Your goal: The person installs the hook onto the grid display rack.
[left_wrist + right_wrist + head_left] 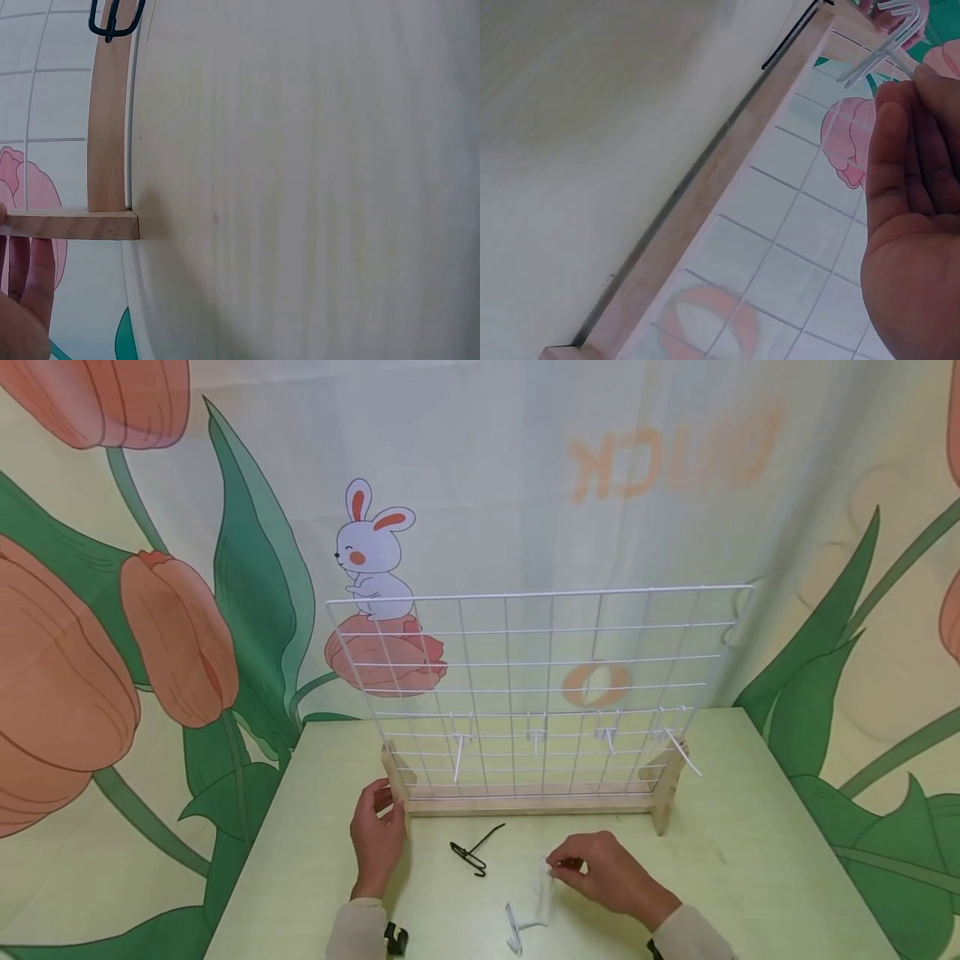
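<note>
My right hand (611,872) pinches the stem of a white wire hook (889,49) between thumb and fingertips, above the table in front of the rack. My left hand (377,839) grips the left wooden foot (75,225) of the display rack, thumb on one side and fingers on the other. The white wire grid (551,643) stands upright in its wooden base (525,807). A black hook (468,857) lies on the table between my hands. Nearer to me lies another white hook (513,929).
Several white hooks (460,756) hang along one lower wire of the grid. The pale table (300,843) reaches back to a curtain (480,468) printed with tulips and a rabbit. The rack's right wooden foot (663,802) stands on the table too.
</note>
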A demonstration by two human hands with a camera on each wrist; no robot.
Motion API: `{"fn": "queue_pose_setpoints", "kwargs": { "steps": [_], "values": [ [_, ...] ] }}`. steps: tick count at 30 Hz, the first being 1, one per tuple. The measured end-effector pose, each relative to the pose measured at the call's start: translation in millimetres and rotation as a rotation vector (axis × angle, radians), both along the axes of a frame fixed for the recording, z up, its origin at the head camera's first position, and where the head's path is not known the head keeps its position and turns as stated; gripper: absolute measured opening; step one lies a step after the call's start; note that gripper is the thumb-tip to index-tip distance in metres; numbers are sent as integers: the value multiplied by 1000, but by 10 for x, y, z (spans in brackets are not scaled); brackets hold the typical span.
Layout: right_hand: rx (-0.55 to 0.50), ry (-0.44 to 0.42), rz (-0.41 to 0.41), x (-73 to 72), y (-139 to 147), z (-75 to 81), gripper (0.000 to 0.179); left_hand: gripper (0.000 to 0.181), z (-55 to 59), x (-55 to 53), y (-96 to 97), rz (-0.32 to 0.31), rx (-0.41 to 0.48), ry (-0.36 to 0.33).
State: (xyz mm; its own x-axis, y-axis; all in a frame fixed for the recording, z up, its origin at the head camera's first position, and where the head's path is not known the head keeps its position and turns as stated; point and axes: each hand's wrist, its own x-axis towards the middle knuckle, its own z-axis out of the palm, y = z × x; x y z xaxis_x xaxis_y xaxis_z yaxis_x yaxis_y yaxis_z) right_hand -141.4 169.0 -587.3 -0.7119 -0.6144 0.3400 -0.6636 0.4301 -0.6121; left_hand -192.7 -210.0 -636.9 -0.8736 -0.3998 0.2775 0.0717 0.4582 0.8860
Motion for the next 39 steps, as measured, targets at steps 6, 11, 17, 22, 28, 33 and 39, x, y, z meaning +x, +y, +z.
{"fn": "queue_pose_setpoints", "kwargs": {
  "steps": [6,11,17,22,28,33,39],
  "values": [
    [-61,2,-16,22,-48,185,12,39,3,1,3,-1,0,9],
    [-81,58,-27,28,-94,298,12,39,-9,-7,4,4,-7,21],
    [-106,73,-26,28,-149,384,9,40,-8,-10,7,8,-3,38],
    [-148,58,-38,28,-186,457,8,39,-16,-13,1,9,-11,36],
    [-204,114,-56,-5,-270,599,11,39,-8,-8,-3,1,-10,25],
    [-258,186,-33,-21,-359,725,14,38,-9,-6,-4,1,1,15],
    [-281,247,-37,-30,-441,859,19,38,-6,-8,-9,-8,7,18]
  ]
}}
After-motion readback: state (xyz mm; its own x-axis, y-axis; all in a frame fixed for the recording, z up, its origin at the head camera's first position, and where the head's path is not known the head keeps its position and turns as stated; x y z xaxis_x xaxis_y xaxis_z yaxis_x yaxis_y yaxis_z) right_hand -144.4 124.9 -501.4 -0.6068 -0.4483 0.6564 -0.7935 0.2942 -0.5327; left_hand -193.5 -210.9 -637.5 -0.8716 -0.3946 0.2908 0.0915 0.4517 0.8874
